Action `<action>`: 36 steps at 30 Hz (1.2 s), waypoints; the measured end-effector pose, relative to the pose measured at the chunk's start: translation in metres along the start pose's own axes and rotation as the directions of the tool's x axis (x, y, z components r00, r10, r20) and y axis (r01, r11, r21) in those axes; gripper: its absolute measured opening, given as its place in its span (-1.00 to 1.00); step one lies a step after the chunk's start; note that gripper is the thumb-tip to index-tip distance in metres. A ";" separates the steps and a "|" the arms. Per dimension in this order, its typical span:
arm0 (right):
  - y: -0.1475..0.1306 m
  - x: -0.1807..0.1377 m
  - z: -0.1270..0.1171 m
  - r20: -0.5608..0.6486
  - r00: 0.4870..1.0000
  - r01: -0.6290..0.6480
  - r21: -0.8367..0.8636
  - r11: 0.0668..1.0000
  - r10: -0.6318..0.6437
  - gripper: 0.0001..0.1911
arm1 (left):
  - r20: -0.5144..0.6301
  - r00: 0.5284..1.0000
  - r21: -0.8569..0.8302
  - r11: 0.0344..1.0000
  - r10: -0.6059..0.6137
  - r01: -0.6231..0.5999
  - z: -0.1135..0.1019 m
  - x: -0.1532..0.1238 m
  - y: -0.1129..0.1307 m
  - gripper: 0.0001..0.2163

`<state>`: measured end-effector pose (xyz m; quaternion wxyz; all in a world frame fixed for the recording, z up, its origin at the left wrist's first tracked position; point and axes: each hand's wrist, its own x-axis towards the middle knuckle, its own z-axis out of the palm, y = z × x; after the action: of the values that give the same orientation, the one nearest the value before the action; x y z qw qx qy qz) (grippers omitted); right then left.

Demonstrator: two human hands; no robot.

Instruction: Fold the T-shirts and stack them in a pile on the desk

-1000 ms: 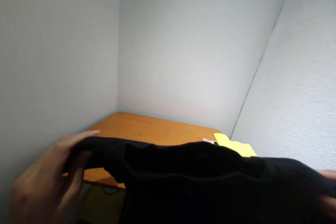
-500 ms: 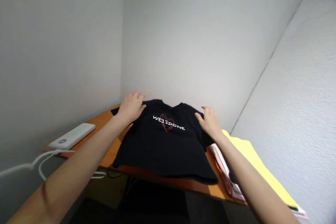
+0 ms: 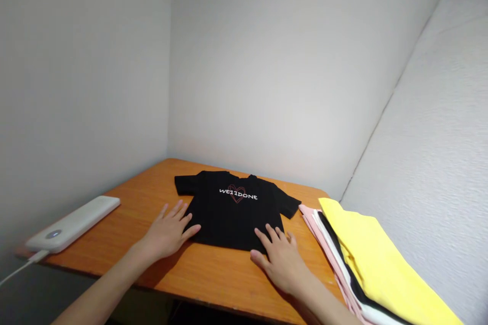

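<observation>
So, left hand (image 3: 168, 233), right hand (image 3: 280, 260) splayed flat, fingertips at black T-shirt (image 3: 232, 213), wooden table (image 3: 213, 277)

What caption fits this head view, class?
Left hand and right hand flat at the hem of a black T-shirt on a table.

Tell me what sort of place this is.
Probably a small indoor nook, perhaps domestic: an orange wooden table against plain white walls, a black printed T-shirt spread flat, a yellow-topped pile of folded garments.

Both arms (image 3: 110, 287) reach forward — the left hand (image 3: 168, 231) and the right hand (image 3: 280, 260) lie flat, palms down, with the fingers (image 3: 177, 209) spread a little.
</observation>
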<state>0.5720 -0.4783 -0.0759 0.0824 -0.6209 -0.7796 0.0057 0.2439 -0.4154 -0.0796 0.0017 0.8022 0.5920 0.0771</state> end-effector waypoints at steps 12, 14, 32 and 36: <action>0.020 0.150 -0.005 -0.001 0.991 -0.135 -0.052 0.990 0.135 -0.38 | -0.043 0.999 -0.026 1.000 -0.005 0.004 0.004 0.142 0.044 -0.42; 0.029 0.159 0.017 0.081 0.984 -0.155 -0.073 0.985 0.161 -0.36 | -0.010 0.998 -0.039 0.997 -0.060 0.059 0.022 0.150 0.032 -0.40; 0.033 0.166 0.033 0.029 0.970 -0.235 -0.135 0.963 0.241 -0.14 | 0.034 0.999 -0.063 0.997 -0.039 0.041 0.055 0.164 -0.001 -0.39; 0.037 0.170 0.038 0.045 0.965 -0.256 -0.076 0.964 0.260 -0.18 | 0.042 0.999 -0.046 0.999 -0.020 0.022 0.056 0.164 -0.004 -0.38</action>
<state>0.5664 -0.3017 -0.0971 0.0381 -0.7193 -0.6936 0.0063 0.2944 -0.2531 -0.1156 0.0335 0.7972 0.5982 0.0743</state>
